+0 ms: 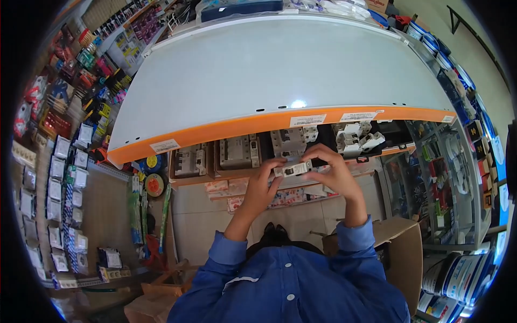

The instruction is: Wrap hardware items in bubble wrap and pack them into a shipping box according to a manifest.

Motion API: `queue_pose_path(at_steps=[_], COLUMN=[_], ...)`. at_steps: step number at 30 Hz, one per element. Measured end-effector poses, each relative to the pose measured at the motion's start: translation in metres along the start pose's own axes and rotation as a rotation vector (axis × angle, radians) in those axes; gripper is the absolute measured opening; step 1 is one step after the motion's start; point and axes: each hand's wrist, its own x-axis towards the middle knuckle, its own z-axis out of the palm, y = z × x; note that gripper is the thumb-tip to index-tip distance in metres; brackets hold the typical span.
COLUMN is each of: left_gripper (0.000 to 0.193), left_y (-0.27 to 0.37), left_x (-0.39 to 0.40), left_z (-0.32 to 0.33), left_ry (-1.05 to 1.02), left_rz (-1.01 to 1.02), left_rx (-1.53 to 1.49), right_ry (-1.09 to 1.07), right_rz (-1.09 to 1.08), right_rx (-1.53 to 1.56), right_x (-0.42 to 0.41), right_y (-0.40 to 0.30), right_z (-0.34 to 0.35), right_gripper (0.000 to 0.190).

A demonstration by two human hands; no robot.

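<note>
Between my two hands is a small white circuit breaker (291, 169) with a black toggle, held sideways by its ends. My left hand (260, 187) grips its left end with thumb and fingers. The fingertips of my right hand (333, 171) hold the other end. Just beyond, under the shelf lip, are a larger grey breaker (288, 140) and a box of grey breakers (238, 152). Another cardboard box with breakers (188, 161) lies to its left. Several loose white breakers (355, 139) are heaped in a dark bin to the right.
Above the breakers juts a white shelf (282, 68) with an orange front edge (226, 131) bearing labels. An open cardboard carton (400, 258) stands by my right side. Packaged switches and sockets (60, 194) hang at the left. A glass cabinet (440, 189) and wire spools (464, 278) are on the right.
</note>
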Motion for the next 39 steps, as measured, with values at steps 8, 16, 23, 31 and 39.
queue_pose_path(at_steps=[8,16,23,31,39], left_gripper=[0.03,0.03,0.032,0.023,0.03], left_y=[-0.012,-0.009,0.009,0.041,0.058], left_x=[-0.011,-0.011,-0.003,0.004,-0.063], left_z=[0.001,-0.002,0.007,0.018,-0.006], left_ry=[0.293,0.292,0.259,0.07,0.206], left_rz=[-0.209,-0.213,-0.252,-0.054,-0.144], left_rx=[-0.419,-0.316,-0.446,-0.584,-0.768], right_ry=[0.486,0.495,0.551,0.358,-0.028], right_rz=[0.104,0.114,0.22,0.225,0.193], right_rx=[-0.17,-0.514,-0.673,-0.397,0.043], right_x=[0.049,0.06,0.039,-0.015,-0.014], right_y=[0.079,0.079,0.046,-0.066,-0.085], right_z=[0.007,0.022,0.005,-0.012,0.044], right_gripper=[0.027,0.031,0.032,0.032,0.032])
